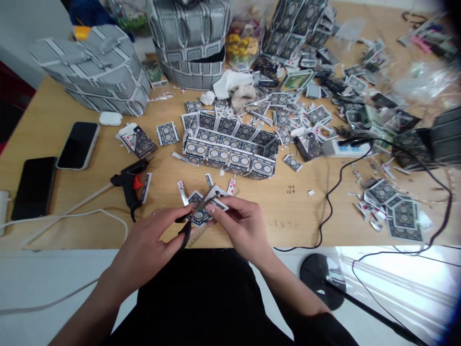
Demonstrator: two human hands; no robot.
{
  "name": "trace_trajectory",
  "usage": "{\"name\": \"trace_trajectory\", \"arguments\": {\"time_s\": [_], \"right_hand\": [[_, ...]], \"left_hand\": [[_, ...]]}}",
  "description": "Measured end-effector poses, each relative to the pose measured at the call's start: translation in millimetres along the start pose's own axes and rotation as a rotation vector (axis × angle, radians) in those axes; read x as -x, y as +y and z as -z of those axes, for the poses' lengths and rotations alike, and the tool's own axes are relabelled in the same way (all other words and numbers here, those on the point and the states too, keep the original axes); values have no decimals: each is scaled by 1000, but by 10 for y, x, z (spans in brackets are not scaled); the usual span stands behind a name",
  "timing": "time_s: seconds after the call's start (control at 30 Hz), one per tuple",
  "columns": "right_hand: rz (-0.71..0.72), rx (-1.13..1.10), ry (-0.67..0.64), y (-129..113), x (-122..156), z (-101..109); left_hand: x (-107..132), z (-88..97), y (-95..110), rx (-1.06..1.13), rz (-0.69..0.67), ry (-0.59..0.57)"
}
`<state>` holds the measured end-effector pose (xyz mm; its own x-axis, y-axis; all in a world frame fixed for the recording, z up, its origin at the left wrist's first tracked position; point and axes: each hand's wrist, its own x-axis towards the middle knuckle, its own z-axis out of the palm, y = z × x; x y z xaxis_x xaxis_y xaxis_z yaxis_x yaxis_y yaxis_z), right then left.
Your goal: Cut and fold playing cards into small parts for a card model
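Observation:
My left hand is closed on the handles of a pair of scissors, whose blades point up and to the right. Between the thumb and fingers of my right hand is a playing card, with the scissor blades at its edge. Under the scissors, another patterned card and part of a ruler show near the table's front edge. Narrow cut card strips lie just beyond. Farther back stands an open rectangular box of folded cards.
A glue gun and two phones lie to the left. Woven grey bags stand at the back. Card scraps, a power strip with a black cable, and stacked cut cards occupy the right side.

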<state>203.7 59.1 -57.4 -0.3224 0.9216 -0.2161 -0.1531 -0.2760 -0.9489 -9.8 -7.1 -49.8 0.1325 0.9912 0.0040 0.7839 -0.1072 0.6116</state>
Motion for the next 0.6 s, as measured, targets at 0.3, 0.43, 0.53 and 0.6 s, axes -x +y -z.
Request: {"name": "trace_trajectory", "arguments": {"time_s": [0.3,0.43,0.53,0.6], "right_hand": [[-12,10,-17,-23,6,14],[-5,25,-19,-8,15,25],[-13,28,-21,-3,20,25],[-11,28,-21,-6,22,23]], "left_hand": [[-5,-28,-22,15,-21,-15],[29,-45,-47,34,-14,-18],[45,-48,-51,39,1,-31],[50,-46,-50,32,3,-28]]}}
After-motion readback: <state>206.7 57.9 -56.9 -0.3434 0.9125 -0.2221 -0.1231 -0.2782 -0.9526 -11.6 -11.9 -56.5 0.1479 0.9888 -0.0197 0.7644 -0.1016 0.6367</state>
